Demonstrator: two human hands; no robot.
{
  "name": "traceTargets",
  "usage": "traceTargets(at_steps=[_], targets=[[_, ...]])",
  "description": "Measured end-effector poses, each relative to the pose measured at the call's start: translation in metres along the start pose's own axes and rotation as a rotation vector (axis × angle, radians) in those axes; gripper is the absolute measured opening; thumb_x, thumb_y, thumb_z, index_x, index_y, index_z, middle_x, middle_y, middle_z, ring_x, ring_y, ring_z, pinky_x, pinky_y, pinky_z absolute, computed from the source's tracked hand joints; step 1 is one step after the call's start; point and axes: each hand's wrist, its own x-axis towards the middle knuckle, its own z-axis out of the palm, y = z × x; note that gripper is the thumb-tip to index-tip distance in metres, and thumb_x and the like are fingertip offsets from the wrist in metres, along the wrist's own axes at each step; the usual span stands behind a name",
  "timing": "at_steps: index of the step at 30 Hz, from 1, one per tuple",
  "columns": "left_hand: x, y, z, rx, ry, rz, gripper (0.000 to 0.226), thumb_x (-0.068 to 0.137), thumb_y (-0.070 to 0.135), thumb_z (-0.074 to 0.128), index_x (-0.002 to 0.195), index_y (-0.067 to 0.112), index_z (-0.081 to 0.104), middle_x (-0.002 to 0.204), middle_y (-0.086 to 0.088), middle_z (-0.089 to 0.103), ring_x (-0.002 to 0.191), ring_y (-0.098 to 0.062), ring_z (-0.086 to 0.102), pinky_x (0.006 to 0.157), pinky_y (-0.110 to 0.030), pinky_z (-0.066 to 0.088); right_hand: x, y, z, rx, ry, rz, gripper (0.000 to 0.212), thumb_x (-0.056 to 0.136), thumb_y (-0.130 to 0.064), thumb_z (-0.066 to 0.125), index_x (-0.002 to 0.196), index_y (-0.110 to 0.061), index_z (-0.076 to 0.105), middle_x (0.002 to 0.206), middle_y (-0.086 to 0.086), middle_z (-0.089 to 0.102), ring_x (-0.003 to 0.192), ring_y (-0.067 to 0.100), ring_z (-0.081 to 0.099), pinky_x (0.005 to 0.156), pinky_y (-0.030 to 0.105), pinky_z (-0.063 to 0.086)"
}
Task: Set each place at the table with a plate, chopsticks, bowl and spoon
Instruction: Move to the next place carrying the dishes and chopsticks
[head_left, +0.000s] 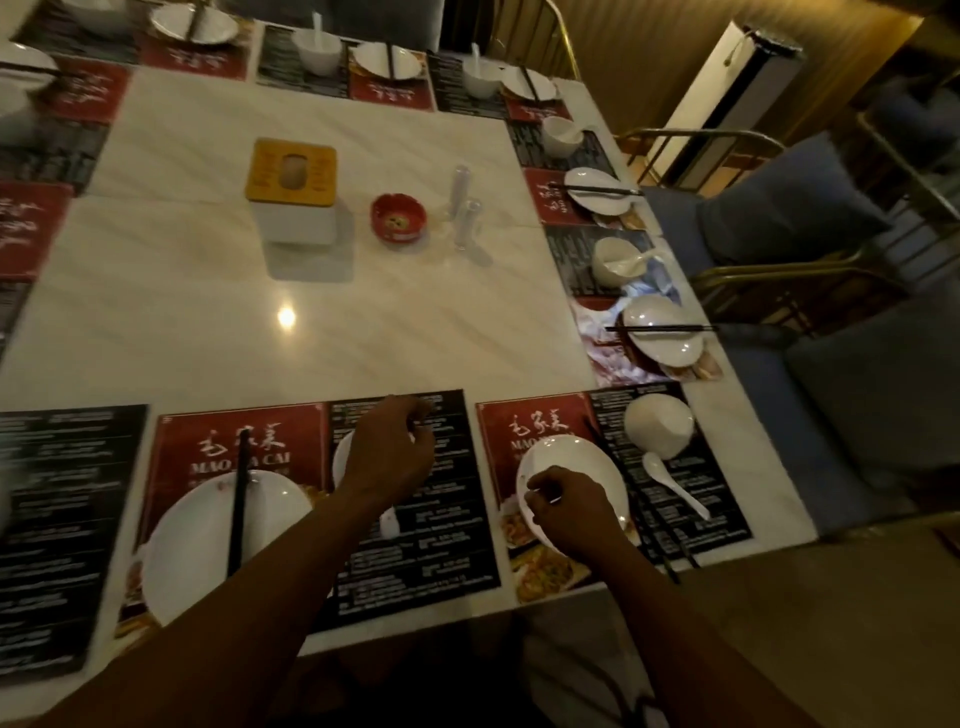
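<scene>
My left hand (389, 452) is curled over a white bowl (340, 460) on the black half of the middle placemat and seems to hold it from above. A white spoon handle (388, 522) pokes out below that wrist. Left of it, a white plate (208, 545) carries black chopsticks (239, 514) across it. My right hand (566, 512) grips the near rim of a second white plate (576, 462) on the right placemat. Beside that plate lie a bowl (658, 423), a spoon (675, 483) and chopsticks (654, 525) on the mat.
Set places with plates, bowls and chopsticks line the far and right edges of the marble table (311, 322). A tissue box (291, 192), a red ashtray (398, 217) and clear shakers (465, 208) stand mid-table. Blue chairs (779, 218) crowd the right side.
</scene>
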Motion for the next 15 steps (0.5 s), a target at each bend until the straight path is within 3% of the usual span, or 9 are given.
traceTargets(at_steps=[6, 9, 12, 15], targets=[[0.000, 0.021, 0.039, 0.069, -0.139, 0.027, 0.026, 0.085, 0.016, 0.068, 0.111, 0.019, 0.071, 0.104, 0.000, 0.069, 0.093, -0.015, 0.065, 0.086, -0.035, 0.056, 0.019, 0.051, -0.060, -0.010, 0.100, 0.053, 0.013, 0.088, -0.029, 0.070, 0.101, -0.026, 0.069, 0.094, -0.008, 0.071, 0.081, 0.008, 0.069, 0.080, 0.034, 0.058], [0.011, 0.029, 0.058, 0.137, -0.134, 0.015, 0.024, 0.086, 0.019, 0.069, 0.110, 0.020, 0.072, 0.098, 0.005, 0.069, 0.085, -0.007, 0.062, 0.079, -0.027, 0.055, 0.045, 0.073, -0.092, -0.014, 0.126, 0.004, 0.007, 0.088, -0.026, 0.070, 0.095, -0.025, 0.068, 0.092, -0.006, 0.072, 0.080, 0.009, 0.067, 0.078, 0.032, 0.057], [0.025, 0.045, 0.089, 0.162, -0.088, -0.020, 0.022, 0.087, 0.024, 0.070, 0.109, 0.019, 0.072, 0.096, 0.006, 0.069, 0.073, 0.003, 0.057, 0.065, -0.007, 0.041, 0.078, 0.094, -0.118, -0.015, 0.116, -0.051, 0.007, 0.088, -0.023, 0.070, 0.093, -0.028, 0.067, 0.091, -0.008, 0.069, 0.084, 0.011, 0.065, 0.075, 0.024, 0.050], [0.029, 0.065, 0.132, 0.165, -0.045, -0.107, 0.023, 0.086, 0.022, 0.069, 0.109, 0.019, 0.072, 0.098, 0.004, 0.070, 0.082, -0.006, 0.065, 0.070, -0.012, 0.045, 0.108, 0.114, -0.142, -0.024, 0.139, -0.171, 0.007, 0.085, -0.022, 0.072, 0.087, -0.028, 0.070, 0.086, -0.011, 0.069, 0.082, 0.008, 0.066, 0.077, 0.026, 0.053]])
